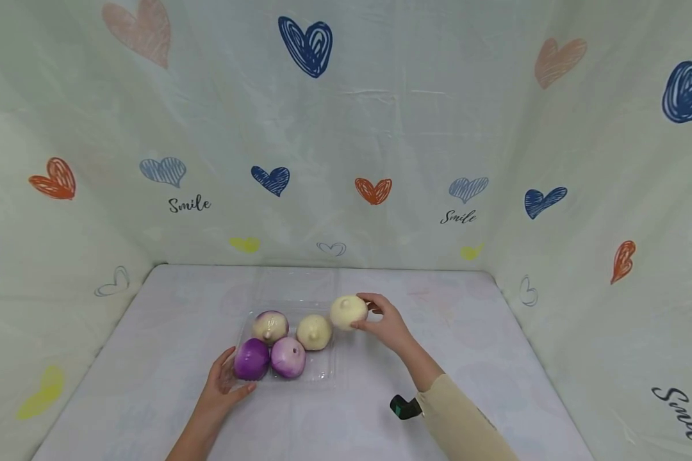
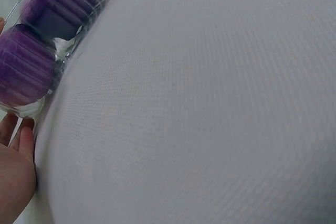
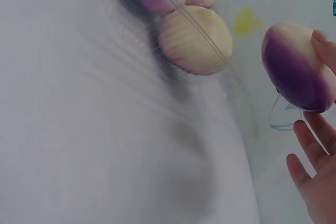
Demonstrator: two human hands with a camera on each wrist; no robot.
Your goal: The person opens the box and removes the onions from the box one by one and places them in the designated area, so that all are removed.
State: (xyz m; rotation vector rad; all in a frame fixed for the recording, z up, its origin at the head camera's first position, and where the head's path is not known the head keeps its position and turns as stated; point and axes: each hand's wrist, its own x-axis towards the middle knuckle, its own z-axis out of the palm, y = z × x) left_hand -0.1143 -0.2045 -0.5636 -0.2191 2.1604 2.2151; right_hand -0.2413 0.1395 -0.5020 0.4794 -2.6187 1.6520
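Note:
A clear plastic clamshell container (image 1: 321, 370) lies open on the table. Inside it sit several round vegetables resembling turnips: a deep purple one (image 1: 251, 360), a pinkish purple one (image 1: 288, 358), a purple-edged white one (image 1: 270, 327) and a pale one (image 1: 314, 332). My left hand (image 1: 219, 385) holds the container's near left corner, thumb in front and fingers along its side. Just beyond the right wall, my right hand (image 1: 387, 325) pinches another purple-and-white turnip-like vegetable (image 1: 346, 312) between thumb and fingers. The right wrist view shows that vegetable's purple underside (image 3: 295, 77), raised off the table.
The container's transparent lid (image 1: 296, 285) extends toward the back of the table. A small black device (image 1: 405, 407) with a green face shows beside the right sleeve (image 1: 461, 419). A heart-printed curtain (image 1: 334, 128) borders the white table (image 1: 150, 371) at the back and sides.

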